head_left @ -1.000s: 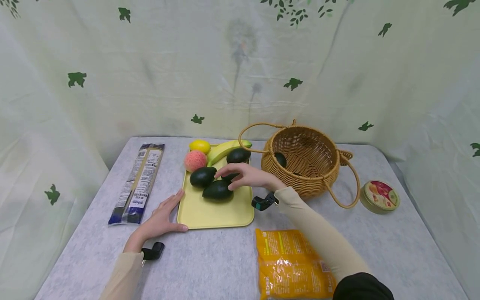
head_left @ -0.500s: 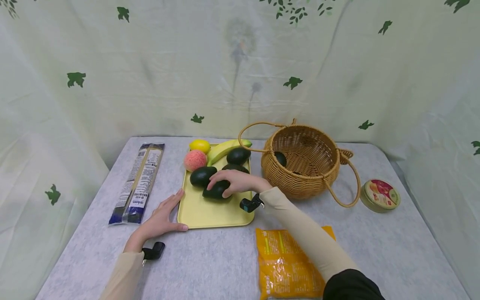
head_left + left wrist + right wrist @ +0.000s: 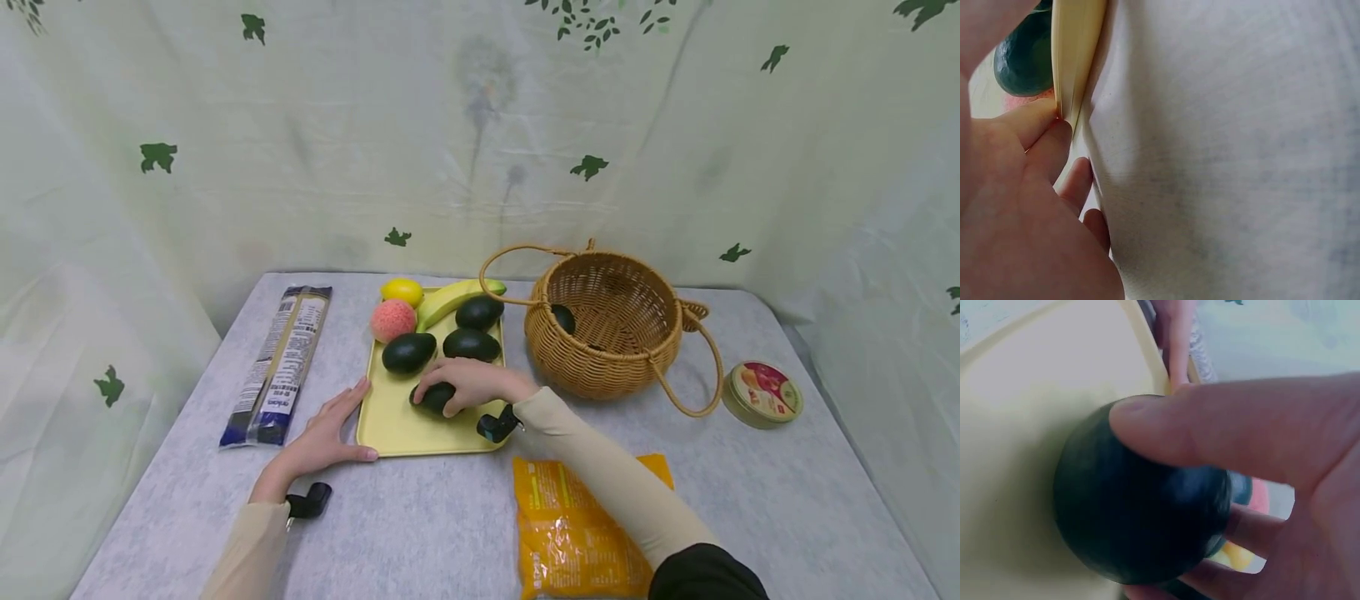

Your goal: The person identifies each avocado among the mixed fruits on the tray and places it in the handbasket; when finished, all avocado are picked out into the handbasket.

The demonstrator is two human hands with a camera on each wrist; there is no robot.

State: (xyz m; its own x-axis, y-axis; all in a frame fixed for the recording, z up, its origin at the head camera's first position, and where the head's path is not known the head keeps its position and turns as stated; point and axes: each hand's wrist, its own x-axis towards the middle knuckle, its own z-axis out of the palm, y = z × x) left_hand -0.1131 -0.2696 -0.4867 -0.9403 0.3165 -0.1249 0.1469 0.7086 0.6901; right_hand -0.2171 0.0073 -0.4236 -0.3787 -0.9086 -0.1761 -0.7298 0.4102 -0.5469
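Note:
My right hand (image 3: 471,383) grips a dark green avocado (image 3: 1135,500) low over the yellow tray (image 3: 420,437), thumb on one side and fingers curled round the other. Behind it on the tray lie more avocados (image 3: 408,353), a banana (image 3: 453,302), a pink peach (image 3: 393,321) and a yellow lemon (image 3: 402,291). At the tray's left front corner rests my left hand (image 3: 326,437), its fingers spread along the edge and thumb at the front rim. The left wrist view shows those fingertips (image 3: 1054,112) touching the tray's side.
A wicker basket (image 3: 592,375) with looped handles stands right of the tray, one avocado (image 3: 563,318) inside it. Farther right is a round tin (image 3: 762,393). An orange packet (image 3: 570,533) lies in front under my right forearm; a long noodle-like packet (image 3: 277,367) lies at the left.
My right hand has come down onto the front avocado, taken hold of it and drawn it slightly toward the tray's front. The left hand has stayed at the tray edge.

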